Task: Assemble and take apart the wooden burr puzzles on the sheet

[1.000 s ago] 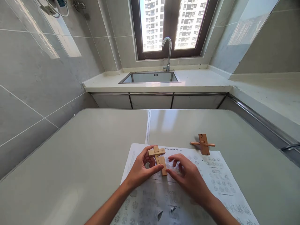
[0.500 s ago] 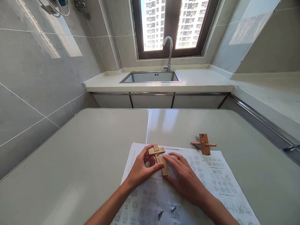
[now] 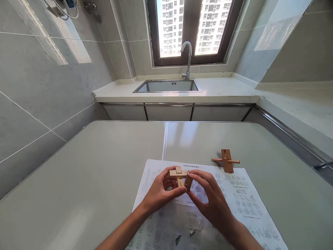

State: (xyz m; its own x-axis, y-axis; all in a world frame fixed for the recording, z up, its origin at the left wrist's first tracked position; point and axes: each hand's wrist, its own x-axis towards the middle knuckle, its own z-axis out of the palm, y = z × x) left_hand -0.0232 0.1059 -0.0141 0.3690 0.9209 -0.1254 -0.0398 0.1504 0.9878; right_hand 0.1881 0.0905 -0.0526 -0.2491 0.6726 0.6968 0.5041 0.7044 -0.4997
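Observation:
My left hand [image 3: 164, 189] is closed around a cluster of joined light wooden puzzle pieces [image 3: 178, 173], thumb in front and fingers behind. A flat wooden block [image 3: 188, 181] stands tilted against the right side of that cluster. My right hand [image 3: 212, 192] pinches this block between thumb and fingertips. Both hands are above a printed paper sheet [image 3: 249, 194] covered with small line drawings. Part of the cluster is hidden behind my left fingers.
A flat wooden plate [image 3: 227, 166] with a thin wooden rod [image 3: 218, 159] across it lies by the sheet's far edge. The pale table [image 3: 78, 194] has a seam. Beyond it are a counter [image 3: 221, 85], a sink [image 3: 169, 91] and a faucet [image 3: 189, 55].
The flat block has turned from lying along the cluster to standing at its right side. My right fingers now pinch it, and the cluster has shifted slightly right and nearer.

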